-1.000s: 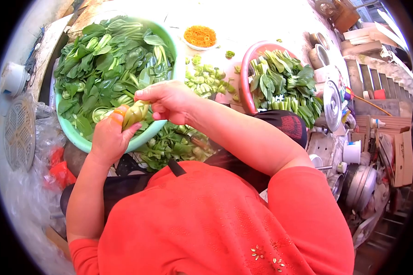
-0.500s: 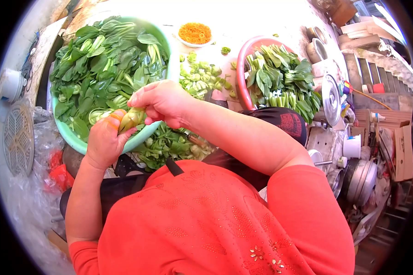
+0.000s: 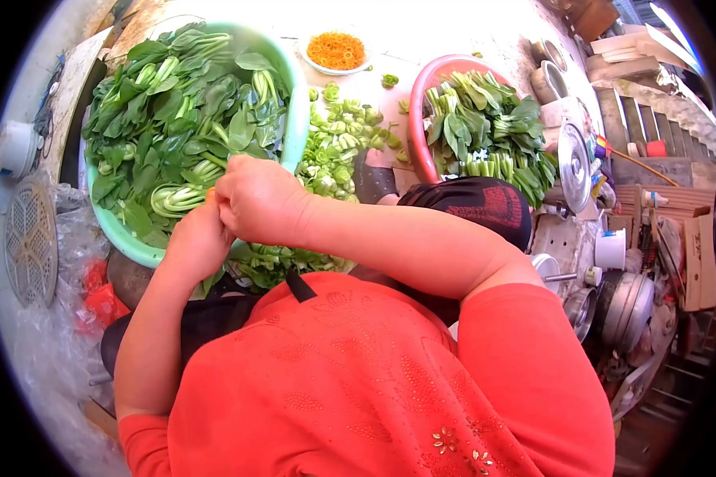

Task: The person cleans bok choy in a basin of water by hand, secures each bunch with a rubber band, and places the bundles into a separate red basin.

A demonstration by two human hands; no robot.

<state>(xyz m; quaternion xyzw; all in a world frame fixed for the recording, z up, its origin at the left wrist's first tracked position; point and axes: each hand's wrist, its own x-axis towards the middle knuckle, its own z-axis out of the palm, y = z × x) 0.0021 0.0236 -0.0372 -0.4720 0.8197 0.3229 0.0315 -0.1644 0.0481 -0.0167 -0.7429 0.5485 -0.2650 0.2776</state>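
My left hand (image 3: 192, 245) is closed near the front rim of a green basin (image 3: 297, 119). Half a second ago pale bok choy stem ends showed in it; now my right hand (image 3: 261, 199) mostly hides what it holds. The right hand is curled shut against the left fingertips, its own contents hidden. A speck of orange shows between the hands. Loose bok choy (image 3: 167, 111) with dark leaves and pale stems fills the basin behind them. More leafy greens (image 3: 274, 266) lie below my wrists.
A white bowl (image 3: 304, 57) holds orange rubber bands (image 3: 336, 51). Trimmed bok choy ends (image 3: 338, 147) lie beside the basin. At right, a pink basin (image 3: 418, 131) contains bok choy bunches (image 3: 485, 119). Pots (image 3: 624, 310) stand farther right; plastic bags (image 3: 52, 350) lie left.
My right hand has turned and closed against the left, covering the pale stem ends seen before. The left hand has shifted slightly down and right.
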